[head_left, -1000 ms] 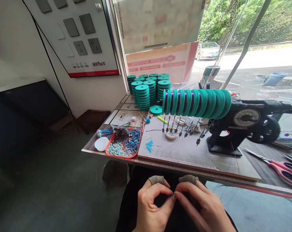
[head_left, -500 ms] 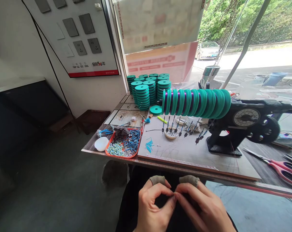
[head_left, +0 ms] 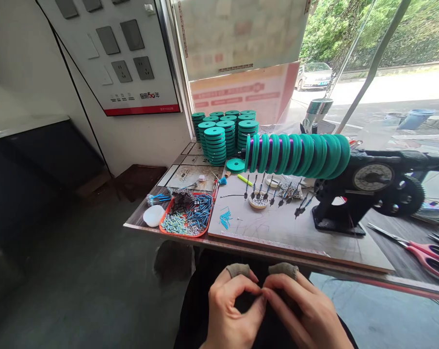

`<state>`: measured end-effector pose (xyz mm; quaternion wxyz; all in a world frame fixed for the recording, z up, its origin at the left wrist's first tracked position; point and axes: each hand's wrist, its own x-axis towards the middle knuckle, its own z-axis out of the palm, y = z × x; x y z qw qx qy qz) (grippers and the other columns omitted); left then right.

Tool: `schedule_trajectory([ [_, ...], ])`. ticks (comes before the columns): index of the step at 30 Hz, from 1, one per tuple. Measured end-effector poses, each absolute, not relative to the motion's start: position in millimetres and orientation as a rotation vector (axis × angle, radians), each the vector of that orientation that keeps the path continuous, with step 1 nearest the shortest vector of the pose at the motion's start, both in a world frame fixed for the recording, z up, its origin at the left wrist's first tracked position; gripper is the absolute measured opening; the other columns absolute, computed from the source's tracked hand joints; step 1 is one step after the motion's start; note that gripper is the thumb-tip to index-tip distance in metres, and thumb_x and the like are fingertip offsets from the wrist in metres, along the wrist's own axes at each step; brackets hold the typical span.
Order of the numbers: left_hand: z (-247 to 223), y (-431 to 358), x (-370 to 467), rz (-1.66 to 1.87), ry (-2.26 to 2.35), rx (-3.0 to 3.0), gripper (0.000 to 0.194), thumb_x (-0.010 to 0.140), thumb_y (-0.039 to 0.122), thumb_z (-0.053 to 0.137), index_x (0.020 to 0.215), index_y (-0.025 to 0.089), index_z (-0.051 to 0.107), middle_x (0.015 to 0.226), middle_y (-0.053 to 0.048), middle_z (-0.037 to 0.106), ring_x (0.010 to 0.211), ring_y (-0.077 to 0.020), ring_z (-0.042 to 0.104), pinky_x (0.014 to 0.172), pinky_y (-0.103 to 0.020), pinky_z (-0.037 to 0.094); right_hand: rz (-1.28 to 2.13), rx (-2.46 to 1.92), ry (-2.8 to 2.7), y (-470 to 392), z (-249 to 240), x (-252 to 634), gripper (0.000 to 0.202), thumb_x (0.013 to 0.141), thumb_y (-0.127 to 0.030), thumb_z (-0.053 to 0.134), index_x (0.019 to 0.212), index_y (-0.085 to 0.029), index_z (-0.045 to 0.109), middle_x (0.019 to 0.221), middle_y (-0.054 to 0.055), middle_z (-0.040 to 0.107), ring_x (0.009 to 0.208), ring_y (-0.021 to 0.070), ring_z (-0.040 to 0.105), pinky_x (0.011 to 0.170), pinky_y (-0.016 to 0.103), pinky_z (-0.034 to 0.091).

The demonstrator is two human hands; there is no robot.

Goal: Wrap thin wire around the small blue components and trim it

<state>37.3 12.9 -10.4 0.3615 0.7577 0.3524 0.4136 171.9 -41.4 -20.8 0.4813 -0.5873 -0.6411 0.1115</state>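
Observation:
My left hand and my right hand meet fingertip to fingertip over my lap, just below the table's front edge. Both are closed in a pinch; whatever lies between the tips is too small to make out. Each hand wears a greyish cloth finger wrap. On the board beyond them stands a black winding machine carrying a row of green spools with purple line. Several small dark pieces with blue stems hang below the spools. Nearby sit a round dish of small beads and a little pile of blue sticks.
An orange tray of small parts and a white round lid lie at the table's left corner. Stacks of green spools stand behind. Red-handled scissors rest at right. A bright green stick lies near the machine.
The hands keep the same pinched pose, fingertips together. The view has shifted very slightly, so the table and machine appear a little further right.

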Motion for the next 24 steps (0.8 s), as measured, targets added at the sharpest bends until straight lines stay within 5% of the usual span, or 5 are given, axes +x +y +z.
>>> schedule_trajectory([
  [24,-10.1,11.6,33.7,1.011,0.937,2.067,0.01,0.068,0.008,0.062,0.063,0.017,0.061,0.072,-0.004,0.064,0.068,-0.0168,0.063,0.062,-0.026,0.051,0.124,-1.472,-1.776,-39.9,-18.7,178.0,0.015,0.09,-0.023,0.045,0.08,-0.023,0.057,0.068,-0.001,0.058,0.059,0.0106,0.058,0.056,0.021,0.047],
])
